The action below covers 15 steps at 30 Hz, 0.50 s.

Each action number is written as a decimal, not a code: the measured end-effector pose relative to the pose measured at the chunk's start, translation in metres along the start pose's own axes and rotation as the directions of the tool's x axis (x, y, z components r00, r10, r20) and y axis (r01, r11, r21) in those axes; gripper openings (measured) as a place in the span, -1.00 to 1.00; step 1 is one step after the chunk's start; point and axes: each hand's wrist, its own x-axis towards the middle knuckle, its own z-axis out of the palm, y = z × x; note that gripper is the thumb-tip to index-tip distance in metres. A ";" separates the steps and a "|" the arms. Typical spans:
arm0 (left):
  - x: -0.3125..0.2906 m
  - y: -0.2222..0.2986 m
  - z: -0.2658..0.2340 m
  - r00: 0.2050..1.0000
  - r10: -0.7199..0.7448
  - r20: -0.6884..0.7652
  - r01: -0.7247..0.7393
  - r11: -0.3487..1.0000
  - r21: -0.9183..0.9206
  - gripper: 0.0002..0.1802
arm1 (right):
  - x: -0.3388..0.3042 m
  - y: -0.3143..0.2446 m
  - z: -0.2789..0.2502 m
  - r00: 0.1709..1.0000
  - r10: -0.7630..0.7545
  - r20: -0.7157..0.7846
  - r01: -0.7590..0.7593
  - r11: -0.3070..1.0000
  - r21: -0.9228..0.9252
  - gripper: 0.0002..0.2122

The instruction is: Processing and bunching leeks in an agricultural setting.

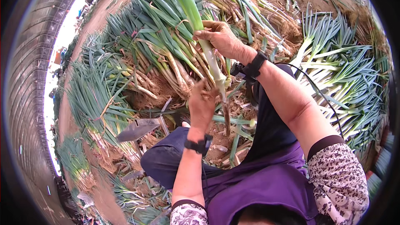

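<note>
Right hand point(223, 41) clamped on stalk point(209, 58), which tilts above littered ground before the knees; left hand point(202, 107) at its lower end, grip blurred, cannot tell. Stalk looks part-stripped, brown strip point(226, 118) hanging; clean pile point(333, 79) at right, rooted pile point(162, 54) ahead apparently untouched

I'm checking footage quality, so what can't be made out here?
All in the head view:
Held green onion: tip cut off by upper edge; right hand covers part.
Left hand: fingers motion-blurred.
Bright strip at left: things there too small, washed out by glare.
</note>
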 end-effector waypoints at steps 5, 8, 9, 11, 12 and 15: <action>0.034 -0.002 0.004 0.916 -0.275 0.291 0.398 0.541 -0.741 -0.68 | -0.005 -0.005 0.006 0.987 0.051 0.155 -0.113 0.897 0.427 -0.79; 0.037 0.007 -0.003 0.896 -0.252 0.365 0.441 0.587 -0.679 -0.73 | -0.007 -0.006 0.002 0.987 0.118 0.113 -0.156 0.888 0.432 -0.78; 0.041 0.004 0.000 0.886 -0.254 0.388 0.458 0.614 -0.643 -0.75 | -0.007 -0.007 -0.001 0.981 0.138 0.138 -0.186 0.870 0.457 -0.78; 0.042 0.006 -0.001 0.886 -0.260 0.385 0.455 0.650 -0.609 -0.75 | -0.006 -0.006 -0.004 0.974 0.148 0.170 -0.211 0.862 0.461 -0.76; 0.043 0.006 -0.001 0.889 -0.262 0.375 0.445 0.687 -0.574 -0.75 | -0.005 -0.003 -0.005 0.974 0.132 0.186 -0.207 0.856 0.473 -0.76; 0.031 0.001 0.011 0.883 -0.345 0.317 0.462 0.530 -0.711 -0.83 | -0.004 0.001 0.000 0.972 0.103 0.210 -0.194 0.857 0.477 -0.75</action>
